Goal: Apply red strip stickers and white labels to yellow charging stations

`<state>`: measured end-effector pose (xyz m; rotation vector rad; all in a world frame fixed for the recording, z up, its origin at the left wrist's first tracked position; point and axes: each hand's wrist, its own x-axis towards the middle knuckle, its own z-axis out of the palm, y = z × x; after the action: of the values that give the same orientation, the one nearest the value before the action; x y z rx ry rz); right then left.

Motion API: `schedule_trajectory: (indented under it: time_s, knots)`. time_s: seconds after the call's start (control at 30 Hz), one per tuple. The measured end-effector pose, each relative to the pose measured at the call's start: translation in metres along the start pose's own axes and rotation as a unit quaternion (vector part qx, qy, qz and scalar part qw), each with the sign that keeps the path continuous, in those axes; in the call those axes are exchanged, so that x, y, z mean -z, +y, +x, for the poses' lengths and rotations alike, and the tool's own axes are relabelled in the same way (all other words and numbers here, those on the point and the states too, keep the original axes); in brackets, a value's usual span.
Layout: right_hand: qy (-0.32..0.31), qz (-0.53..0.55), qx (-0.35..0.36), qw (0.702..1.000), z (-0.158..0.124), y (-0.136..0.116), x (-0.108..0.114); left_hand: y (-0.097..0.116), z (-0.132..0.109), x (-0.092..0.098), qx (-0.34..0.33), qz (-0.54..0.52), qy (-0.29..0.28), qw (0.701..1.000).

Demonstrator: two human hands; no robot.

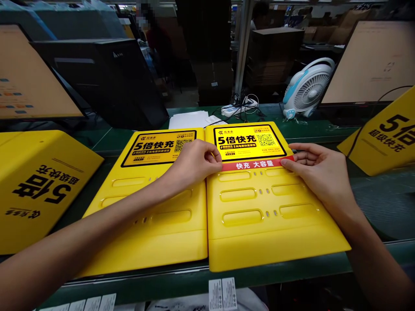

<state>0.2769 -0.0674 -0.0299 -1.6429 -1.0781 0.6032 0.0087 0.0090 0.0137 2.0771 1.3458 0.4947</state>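
Note:
A red sticker strip (254, 164) with white characters stretches between my two hands across the right yellow panel (246, 242), just under its black-framed label with a QR code. My left hand (197, 160) pinches the strip's left end between thumb and fingers. At the other end, my right hand (319, 170) holds the strip near the panel's right edge, thumb on top and fingers curled. Whether the whole strip touches the panel I cannot tell. A second yellow panel (175, 242) lies close alongside on the left, partly covered by my left forearm, with no red strip visible on it.
More yellow panels stand at the far left (48, 172) and far right (382, 138). Behind are two monitors, a black box (106, 82), white papers (188, 120), a tangled power strip (240, 106) and a small fan (309, 90). White labels (222, 293) hang at the front edge.

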Motion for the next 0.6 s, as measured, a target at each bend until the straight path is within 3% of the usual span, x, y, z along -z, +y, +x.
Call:
schedule_trajectory:
  time_s: [0.6]
  knots:
    - [-0.003, -0.011, 0.006, 1.000, -0.0006, 0.0000, 0.0008, 0.0007, -0.0011, 0.0012, -0.002, 0.013, 0.001, 1.000]
